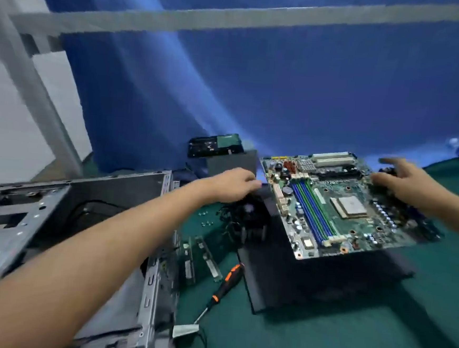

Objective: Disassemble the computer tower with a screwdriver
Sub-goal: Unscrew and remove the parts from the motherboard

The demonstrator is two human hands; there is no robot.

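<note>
Holding board (341, 210): up off the green table (346, 347), tilted, at 2 o'clock in view, over a dark panel (310, 284)
Step in hand: judged as carrying the freed board away from the case (53, 228) to set it aside
Left hand (235, 186): fingers curled close together, seemingly pinching the board's 9 o'clock edge near its far corner
Right hand (406, 185): at the board's 2 o'clock corner, fingers spread and blurred, touching the edge at most; firm grip not certain
Board to fingers: slung between both hands, near edge unsupported and dipping toward 6 o'clock
Case: at 8 o'clock, on its side, open
Screwdriver (226, 285): lying untouched at 6 o'clock, just beside the panel, tip toward 7 o'clock
Loose parts: memory sticks (197, 253) and cooler (249, 219) between case and panel, small screws (206, 221) near 9 o'clock of the cooler
Next move: probably a surer right-hand hold, then a level lowering onto a bare spot, well apart from screws and cooler
</note>
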